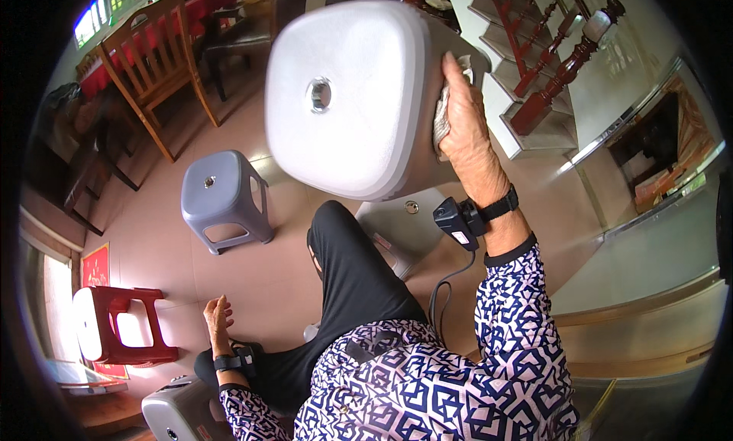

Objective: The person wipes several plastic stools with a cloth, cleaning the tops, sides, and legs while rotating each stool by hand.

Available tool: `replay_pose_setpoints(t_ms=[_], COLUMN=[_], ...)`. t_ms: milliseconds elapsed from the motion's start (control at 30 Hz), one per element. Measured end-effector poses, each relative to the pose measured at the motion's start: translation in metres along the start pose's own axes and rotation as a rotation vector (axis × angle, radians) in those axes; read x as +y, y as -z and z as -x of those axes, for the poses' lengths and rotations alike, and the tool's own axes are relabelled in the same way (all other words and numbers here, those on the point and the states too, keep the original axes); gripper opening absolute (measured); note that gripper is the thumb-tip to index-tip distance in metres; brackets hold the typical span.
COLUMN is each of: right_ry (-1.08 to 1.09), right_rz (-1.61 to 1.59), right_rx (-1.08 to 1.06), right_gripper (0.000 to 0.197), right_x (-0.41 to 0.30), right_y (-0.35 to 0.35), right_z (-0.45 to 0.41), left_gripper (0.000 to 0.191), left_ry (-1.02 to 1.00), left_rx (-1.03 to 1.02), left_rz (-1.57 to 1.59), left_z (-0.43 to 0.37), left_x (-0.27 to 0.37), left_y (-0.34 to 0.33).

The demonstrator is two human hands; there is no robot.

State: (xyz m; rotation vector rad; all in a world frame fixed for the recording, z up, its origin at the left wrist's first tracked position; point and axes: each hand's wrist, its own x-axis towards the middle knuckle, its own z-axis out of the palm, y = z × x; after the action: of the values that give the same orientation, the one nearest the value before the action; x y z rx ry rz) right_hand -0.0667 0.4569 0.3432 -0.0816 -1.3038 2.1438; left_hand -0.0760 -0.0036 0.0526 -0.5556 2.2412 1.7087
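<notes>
My right hand (pixel 461 106) holds up a light grey plastic stool (pixel 343 103) by its side, with a crumpled pale cloth (pixel 442 117) between the palm and the stool. The stool's seat, with a round hole in it, faces the camera. My left hand (pixel 217 319) hangs over the left leg with its fingers apart and nothing in it. Behind my right knee stands another grey stool (pixel 424 226), partly hidden by the raised one. A blue-grey stool (pixel 215 172) is upright on the floor ahead to the left.
A red stool (pixel 134 326) stands at the left, and a grey stool (pixel 177 409) at the lower left. Wooden chair (pixel 154 74) and dark chairs are at the upper left. Tiled stairs with a red-brown newel post (pixel 564 77) rise at the upper right. A cable (pixel 440 292) hangs below my right wrist.
</notes>
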Motion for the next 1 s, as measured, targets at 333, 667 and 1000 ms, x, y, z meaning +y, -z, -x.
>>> replay_pose_setpoints(t_ms=[333, 667, 1000], right_ry=[-0.098, -0.195, -0.234], right_rz=[0.062, -0.08, 0.065], right_rx=[0.372, 0.369, 0.384], right_gripper=[0.033, 0.047, 0.048], right_x=[0.017, 0.028, 0.062], right_y=[0.053, 0.081, 0.152], right_z=[0.002, 0.06, 0.095], left_gripper=[0.028, 0.073, 0.076], left_ry=[-0.146, 0.215, 0.113], left_rx=[-0.343, -1.058, -1.161], left_rz=[0.397, 0.52, 0.608], left_z=[0.017, 0.067, 0.064], left_x=[0.089, 0.17, 0.157], left_y=[-0.073, -0.185, -0.227])
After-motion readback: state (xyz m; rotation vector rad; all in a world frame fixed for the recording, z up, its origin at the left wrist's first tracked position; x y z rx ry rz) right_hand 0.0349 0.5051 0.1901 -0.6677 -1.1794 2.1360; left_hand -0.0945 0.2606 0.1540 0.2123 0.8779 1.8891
